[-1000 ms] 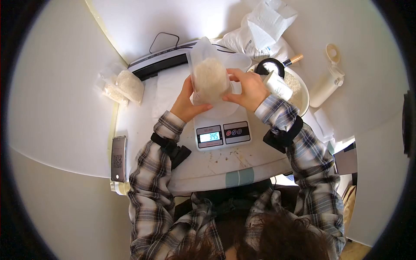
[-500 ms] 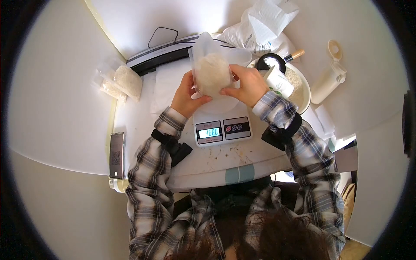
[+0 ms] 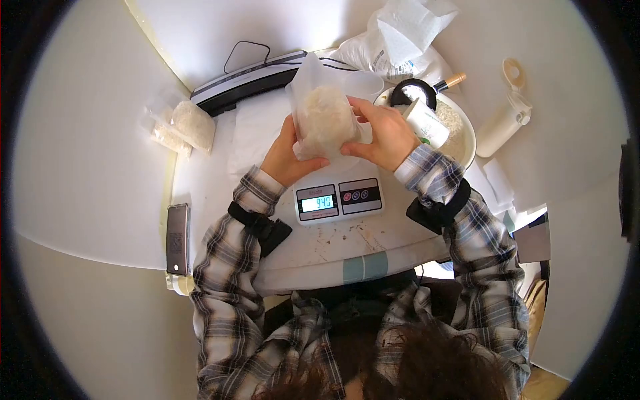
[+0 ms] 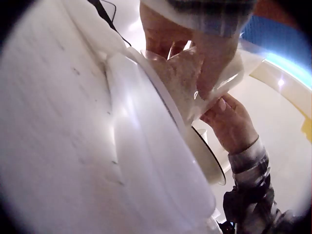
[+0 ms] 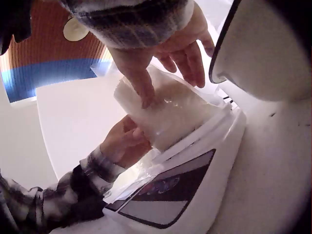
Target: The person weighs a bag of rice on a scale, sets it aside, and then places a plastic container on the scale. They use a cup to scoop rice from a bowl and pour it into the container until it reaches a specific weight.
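A clear plastic bag partly filled with white grains stands over the round plate of a white kitchen scale, whose lit display reads about 940. My left hand grips the bag's left side, thumb low on the front. On the other side my right hand holds it between thumb and fingers. In the right wrist view the bag rests at the scale's plate, with the right hand above and the left hand beyond. The left wrist view shows the bag between both hands.
At the right is a bowl of grains holding a white cup and a black round item. Behind stands a large white sack; a bottle is far right. A black-and-silver appliance, filled bags and a phone lie left.
The scale's reading has risen from about 345 through 4680 to about 940, the digits being unsure. Both hands keep hold of the bag, which has shifted slightly.
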A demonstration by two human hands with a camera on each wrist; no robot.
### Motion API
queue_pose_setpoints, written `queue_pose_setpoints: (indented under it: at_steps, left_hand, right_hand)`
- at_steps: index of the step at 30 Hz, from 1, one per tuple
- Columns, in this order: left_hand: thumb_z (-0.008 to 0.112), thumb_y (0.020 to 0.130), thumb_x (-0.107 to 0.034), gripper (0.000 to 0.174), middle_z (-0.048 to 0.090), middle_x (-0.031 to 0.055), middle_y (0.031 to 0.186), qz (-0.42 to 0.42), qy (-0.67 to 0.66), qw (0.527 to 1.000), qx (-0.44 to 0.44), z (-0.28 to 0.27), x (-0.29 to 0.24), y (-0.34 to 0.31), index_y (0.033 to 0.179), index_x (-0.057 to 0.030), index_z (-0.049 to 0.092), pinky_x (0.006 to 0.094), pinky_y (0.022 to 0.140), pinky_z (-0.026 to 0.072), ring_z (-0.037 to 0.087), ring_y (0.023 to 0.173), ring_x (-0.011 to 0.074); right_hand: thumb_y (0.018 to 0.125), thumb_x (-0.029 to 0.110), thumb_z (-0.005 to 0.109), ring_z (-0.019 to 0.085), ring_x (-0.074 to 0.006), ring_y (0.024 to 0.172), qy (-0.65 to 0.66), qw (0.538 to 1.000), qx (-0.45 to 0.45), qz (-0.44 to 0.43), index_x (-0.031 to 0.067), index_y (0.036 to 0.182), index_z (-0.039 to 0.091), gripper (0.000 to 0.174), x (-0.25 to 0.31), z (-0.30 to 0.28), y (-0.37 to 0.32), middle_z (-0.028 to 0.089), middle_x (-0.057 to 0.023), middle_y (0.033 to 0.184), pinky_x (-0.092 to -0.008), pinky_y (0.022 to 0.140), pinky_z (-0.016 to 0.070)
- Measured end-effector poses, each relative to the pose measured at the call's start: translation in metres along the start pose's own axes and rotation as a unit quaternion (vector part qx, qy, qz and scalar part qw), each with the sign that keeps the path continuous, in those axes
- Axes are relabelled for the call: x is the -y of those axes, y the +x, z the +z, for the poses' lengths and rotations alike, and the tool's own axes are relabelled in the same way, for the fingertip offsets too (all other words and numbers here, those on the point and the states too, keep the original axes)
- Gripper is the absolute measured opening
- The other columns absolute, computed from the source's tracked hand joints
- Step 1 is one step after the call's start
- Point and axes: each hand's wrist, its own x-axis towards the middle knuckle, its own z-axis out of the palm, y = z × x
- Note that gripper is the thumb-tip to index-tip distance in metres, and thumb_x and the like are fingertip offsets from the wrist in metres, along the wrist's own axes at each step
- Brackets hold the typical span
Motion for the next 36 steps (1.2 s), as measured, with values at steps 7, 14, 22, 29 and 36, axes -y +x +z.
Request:
queue_pose_setpoints:
  at_steps: [7, 14, 22, 29, 36]
  left_hand:
    - [0.08, 0.063, -0.015, 0.096, 0.041, 0.0153, 0.129, 0.021, -0.014, 1.0, -0.01, 0.0, 0.0, 0.001, 0.136, -0.0013, 0.02, 0.0356, 0.101, 0.0332, 0.039, 0.122, 0.0264]
    - [0.081, 0.061, -0.015, 0.097, 0.04, 0.015, 0.13, 0.01, -0.017, 1.0, -0.01, -0.001, 0.001, 0.0, 0.136, -0.0014, 0.021, 0.0357, 0.103, 0.0302, 0.038, 0.123, 0.0262]
    - [0.06, 0.082, -0.039, 0.071, 0.044, 0.0146, 0.127, 0.117, -0.099, 0.98, -0.13, -0.014, -0.001, 0.0, 0.133, -0.0001, 0.029, 0.038, 0.104, 0.0279, 0.041, 0.119, 0.024]
    - [0.036, 0.096, -0.033, 0.04, 0.058, 0.0128, 0.101, 0.105, -0.108, 0.933, -0.326, -0.039, 0.011, -0.005, 0.112, 0.0006, 0.05, 0.0383, 0.092, 0.0412, 0.056, 0.098, 0.023]
    - [0.037, 0.095, -0.026, 0.033, 0.06, 0.0116, 0.091, 0.074, -0.135, 0.906, -0.394, -0.049, 0.021, -0.012, 0.103, 0.0013, 0.054, 0.0356, 0.085, 0.0453, 0.058, 0.088, 0.0213]
  right_hand:
    - [0.061, 0.029, 0.079, 0.057, -0.032, 0.099, 0.005, 1.0, 0.008, 0.012, 0.002, 0.126, 0.042, 0.079, 0.004, -0.005, 0.001, 0.06, -0.0171, 0.107, -0.0378, 0.088, 0.0432]
    - [0.06, 0.024, 0.081, 0.058, -0.0296, 0.099, 0.01, 1.0, 0.011, 0.02, 0.0024, 0.127, 0.041, 0.081, 0.004, -0.005, 0.002, 0.06, -0.0176, 0.107, -0.0368, 0.086, 0.0459]
    - [0.064, 0.011, 0.078, 0.059, -0.0225, 0.094, 0.04, 0.999, -0.029, 0.015, 0.0059, 0.128, 0.042, 0.074, 0.005, -0.019, -0.009, 0.061, -0.0122, 0.108, -0.0322, 0.086, 0.0461]
    - [0.072, 0.001, 0.069, 0.062, -0.0145, 0.08, 0.115, 0.981, -0.159, -0.003, 0.0012, 0.106, 0.06, 0.035, -0.004, -0.034, -0.029, 0.065, -0.0099, 0.085, -0.0253, 0.076, 0.0479]
    - [0.083, 0.0, 0.06, 0.06, -0.0112, 0.076, 0.196, 0.953, -0.228, 0.043, -0.0024, 0.096, 0.062, 0.014, -0.019, -0.036, -0.053, 0.063, -0.006, 0.08, -0.0231, 0.072, 0.0457]
